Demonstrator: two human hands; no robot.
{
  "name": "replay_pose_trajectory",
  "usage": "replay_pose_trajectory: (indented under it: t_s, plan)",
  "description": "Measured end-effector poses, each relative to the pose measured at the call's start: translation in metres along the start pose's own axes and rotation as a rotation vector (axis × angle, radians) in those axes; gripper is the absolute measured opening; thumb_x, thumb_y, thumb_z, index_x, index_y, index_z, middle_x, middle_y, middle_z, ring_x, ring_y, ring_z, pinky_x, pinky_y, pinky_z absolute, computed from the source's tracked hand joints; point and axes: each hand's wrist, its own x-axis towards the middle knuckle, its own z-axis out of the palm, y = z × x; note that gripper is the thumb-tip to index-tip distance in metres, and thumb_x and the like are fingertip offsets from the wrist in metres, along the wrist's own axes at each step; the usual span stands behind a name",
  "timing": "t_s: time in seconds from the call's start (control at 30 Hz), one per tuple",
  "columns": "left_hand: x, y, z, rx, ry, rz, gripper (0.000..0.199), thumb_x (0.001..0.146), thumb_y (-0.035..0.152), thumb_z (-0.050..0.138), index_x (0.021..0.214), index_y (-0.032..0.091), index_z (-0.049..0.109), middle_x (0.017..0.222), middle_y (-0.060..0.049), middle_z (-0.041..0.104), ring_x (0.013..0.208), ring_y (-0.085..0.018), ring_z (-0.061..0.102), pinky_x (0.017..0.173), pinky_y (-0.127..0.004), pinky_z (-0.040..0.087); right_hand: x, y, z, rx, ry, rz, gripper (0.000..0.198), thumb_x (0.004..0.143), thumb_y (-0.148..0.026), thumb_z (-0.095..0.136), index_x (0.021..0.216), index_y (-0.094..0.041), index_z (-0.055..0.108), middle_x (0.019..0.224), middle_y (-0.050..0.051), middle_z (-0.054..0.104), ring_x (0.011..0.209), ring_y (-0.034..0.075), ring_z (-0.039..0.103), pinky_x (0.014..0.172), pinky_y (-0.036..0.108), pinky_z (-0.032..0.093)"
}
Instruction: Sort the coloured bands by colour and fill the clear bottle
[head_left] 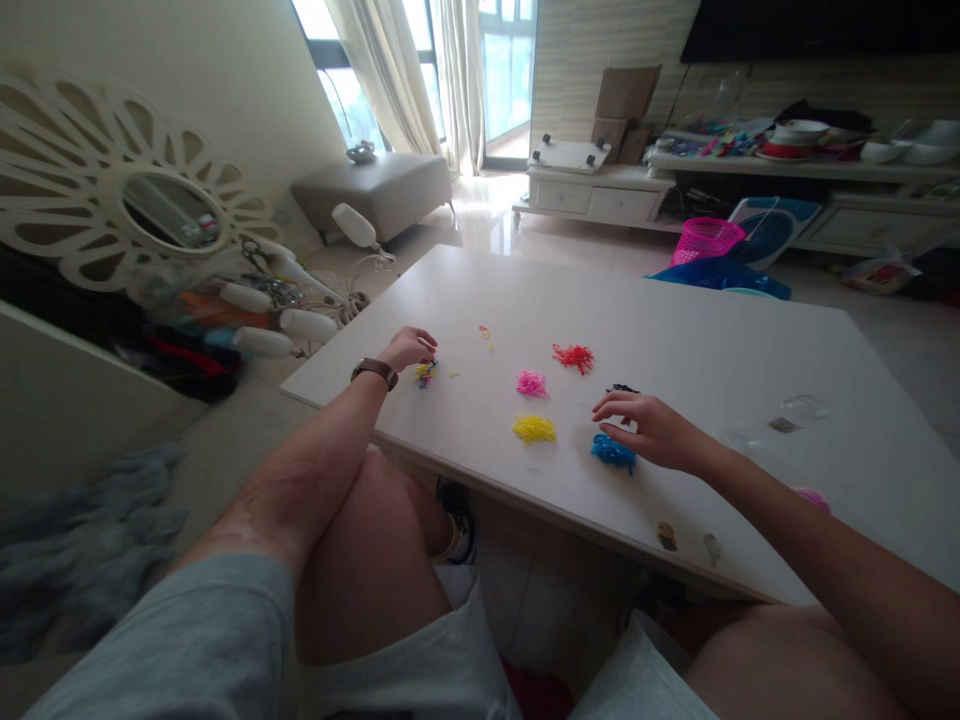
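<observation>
My left hand (409, 347), with a brown-strapped watch on the wrist, is just above a small mixed-colour pile of what look like rubber bands (425, 374). Its fingers are loosely bent and slightly apart. My right hand (646, 428) hovers palm down over a blue pile of bands (613, 452), fingers spread, with nothing visible in them. Beyond it, a black pile (622, 389) is partly hidden. Between the hands lie a yellow pile (534, 430), a pink pile (531, 383) and a red pile (574, 358). A few loose bands (486, 336) are scattered farther back.
On the white table (675, 325), a clear plastic container (799, 412) lies at the right. A small yellow figure (666, 536) and a clear little piece (712, 548) are near the front edge. A lamp (307, 325) stands off the left edge; a pink basket (706, 240) is beyond.
</observation>
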Motion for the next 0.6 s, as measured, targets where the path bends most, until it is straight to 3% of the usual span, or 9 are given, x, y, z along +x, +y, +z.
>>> replay_pose_trajectory:
  t_s: [0.4, 0.6]
  plan:
    - [0.004, -0.0025, -0.0027, 0.044, 0.007, 0.054, 0.027, 0.047, 0.007, 0.07, 0.073, 0.012, 0.069, 0.071, -0.005, 0.069, 0.063, -0.016, 0.063, 0.056, -0.025, 0.048, -0.0004, -0.0019, 0.0005, 0.012, -0.009, 0.012, 0.018, 0.089, -0.028, 0.056, 0.095, -0.021, 0.072, 0.108, 0.008, 0.07, 0.088, 0.02, 0.066, 0.075, 0.033, 0.056]
    - [0.0069, -0.0048, -0.0021, 0.071, 0.027, 0.065, 0.027, 0.049, 0.011, 0.072, 0.076, 0.013, 0.07, 0.077, -0.008, 0.072, 0.071, -0.019, 0.066, 0.06, -0.026, 0.05, -0.0006, -0.0014, 0.0019, 0.013, -0.018, 0.015, 0.017, 0.089, -0.027, 0.056, 0.094, -0.021, 0.071, 0.107, 0.008, 0.07, 0.088, 0.019, 0.066, 0.075, 0.033, 0.055]
